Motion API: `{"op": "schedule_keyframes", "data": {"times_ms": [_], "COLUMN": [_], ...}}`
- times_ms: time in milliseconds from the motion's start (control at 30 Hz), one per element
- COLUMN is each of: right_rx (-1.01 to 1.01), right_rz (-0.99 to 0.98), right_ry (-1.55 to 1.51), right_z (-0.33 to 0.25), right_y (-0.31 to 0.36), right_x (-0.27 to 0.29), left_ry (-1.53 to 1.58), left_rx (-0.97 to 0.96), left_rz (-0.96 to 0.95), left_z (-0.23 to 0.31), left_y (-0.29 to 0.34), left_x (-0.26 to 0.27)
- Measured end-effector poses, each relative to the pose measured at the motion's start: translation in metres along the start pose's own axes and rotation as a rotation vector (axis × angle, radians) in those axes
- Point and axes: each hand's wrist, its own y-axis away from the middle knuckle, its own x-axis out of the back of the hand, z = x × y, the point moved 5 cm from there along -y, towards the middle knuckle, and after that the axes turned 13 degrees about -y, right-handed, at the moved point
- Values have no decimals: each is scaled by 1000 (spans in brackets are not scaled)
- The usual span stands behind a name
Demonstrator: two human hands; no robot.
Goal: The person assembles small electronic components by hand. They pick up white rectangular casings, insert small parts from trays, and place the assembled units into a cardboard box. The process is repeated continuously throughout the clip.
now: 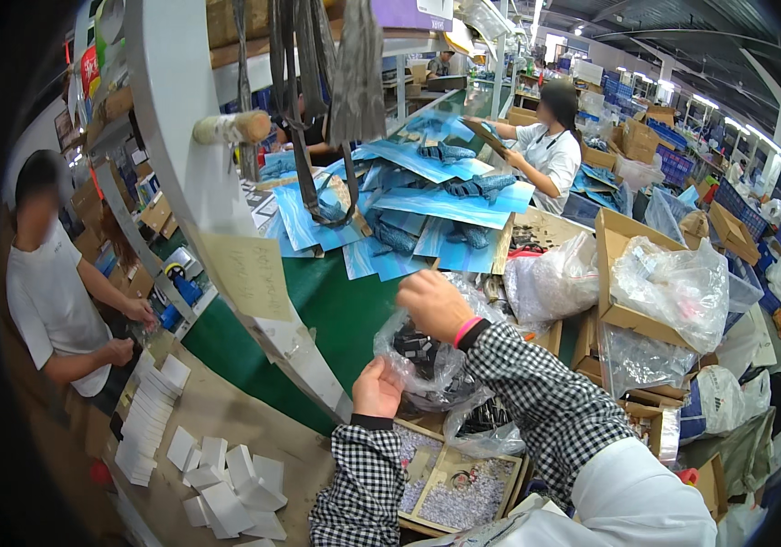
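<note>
A clear plastic bag (445, 387) of small black pieces (416, 351) lies in front of me at the edge of a green work surface. My left hand (378, 390) is closed on the bag's left edge, palm turned up. Above the bag's far side hovers my right hand (431, 305), its fingers curled together; whatever they hold is hidden. Just beyond it, blue printed boards (449, 201) lie in an overlapping heap, several with dark blue moulded figures (395, 235) on them. Below the bag sits a divided tray (424, 501) filled with tiny pale pieces.
A grey metal post (190, 164) rises left of my hands, with dark straps (317, 118) hanging beside it. White boxes (235, 492) cover part of the lower-left table. Cartons (605, 264) and bags crowd the right. One person (554, 146) works opposite, another (62, 292) at left.
</note>
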Motion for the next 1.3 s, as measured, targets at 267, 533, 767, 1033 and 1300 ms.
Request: {"op": "schedule_keyframes", "data": {"times_ms": [267,533,767,1033,1300], "right_rx": [-227,-311,-733,-885,-1120], "right_rz": [-377,-445,-591,-500,-568], "right_ry": [-305,-220,-19,-2,-35], "right_z": [-33,-30,4,6,11], "right_y": [43,73,88,78,82], "right_x": [1,6,14,-8,-35], "left_ry": [394,-865,-121,-1450,-2298], "left_rx": [205,-334,138,-1333,-344], "left_rz": [-321,269,177,167,69], "left_z": [-19,23,21,54,19], "left_y": [-4,7,-50,30,-14], "left_x": [-7,-27,22,-82,-80]}}
